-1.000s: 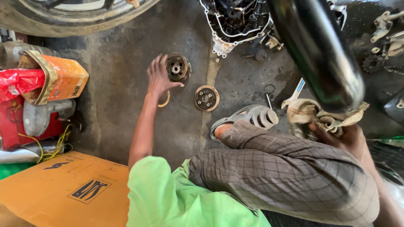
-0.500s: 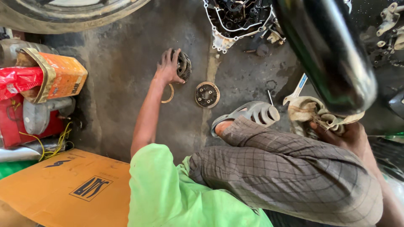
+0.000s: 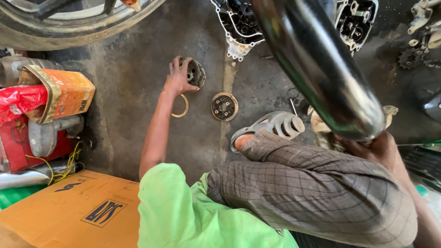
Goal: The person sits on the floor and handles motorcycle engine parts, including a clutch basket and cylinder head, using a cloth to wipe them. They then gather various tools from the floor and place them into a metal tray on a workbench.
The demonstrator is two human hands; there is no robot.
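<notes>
My left hand [image 3: 177, 77] reaches forward across the oily concrete floor and closes around a round, dark metal clutch hub [image 3: 197, 73] that stands on the ground. A thin metal ring [image 3: 180, 107] lies just below the wrist. A round toothed clutch plate [image 3: 224, 106] lies to the right of the ring. My right hand [image 3: 380, 148] is at the right, beside my knee, against a dirty rag [image 3: 321, 131]. Its fingers are hidden behind a thick black exhaust pipe [image 3: 321, 69].
An open engine case [image 3: 239, 25] lies at the top centre and a tyre [image 3: 69, 23] at the top left. An orange tin [image 3: 64, 94], a red bag [image 3: 20, 103] and a cardboard box [image 3: 69, 211] fill the left. My sandalled foot [image 3: 271, 126] is in the middle, with a sprocket [image 3: 406, 57] at the far right.
My left hand was spread open beside the clutch hub; it has moved onto the hub and closed around it. The right hand has stayed by the rag.
</notes>
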